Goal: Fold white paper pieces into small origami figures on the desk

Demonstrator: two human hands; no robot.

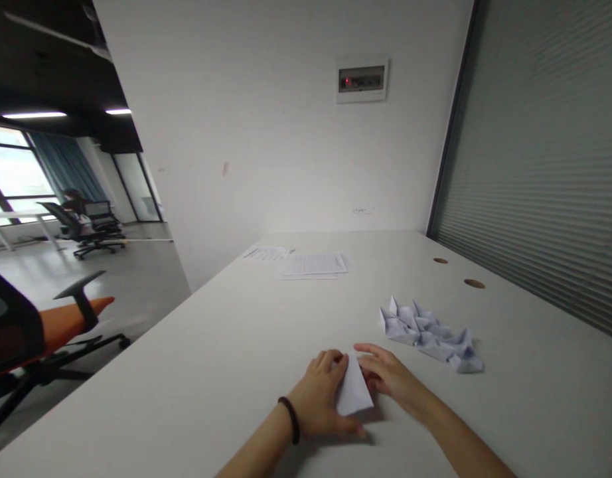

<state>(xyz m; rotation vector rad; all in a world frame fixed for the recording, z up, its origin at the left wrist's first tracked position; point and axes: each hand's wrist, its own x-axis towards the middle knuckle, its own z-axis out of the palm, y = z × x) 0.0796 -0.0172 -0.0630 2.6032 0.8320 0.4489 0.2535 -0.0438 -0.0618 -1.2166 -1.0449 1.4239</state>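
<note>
A: How does the left hand (313, 398) sit?
B: Low over the bench (196, 372), knuckles up, fingers bent in at the far left side of the folded paper (354, 392). That grip has hold of the sheet by the fingers; its thumb stretches out past the paper's near edge, well apart from the fingertips.
A: And the right hand (388, 382)?
B: It comes in from the other side with the forefinger reaching forward and the rest half curled at the paper's right edge. Whether that grip pinches the paper I can't tell; some fingertips are hidden.
A: Where exactly is the paper?
B: Between the two hands, near the front of the bench, narrow end away from the wearer, casting a shadow below its near corner.
A: Forearms?
B: They slant inward from the lower edge of view. A dark wristband (290, 419) circles the left wrist.
A: What room is there around them?
B: A broad stretch of white top runs left to the bench's slanting edge, with an orange-seated chair (62, 325) beyond. Ahead and right, near the right hand, lies a cluster of folded paper pieces (430, 335). Printed sheets (313, 264) lie well ahead, toward the wall (286, 133) at the far edge.
A: The right side?
B: Two round holes (474, 283) sit near that edge, beside the blinds (549, 172).
</note>
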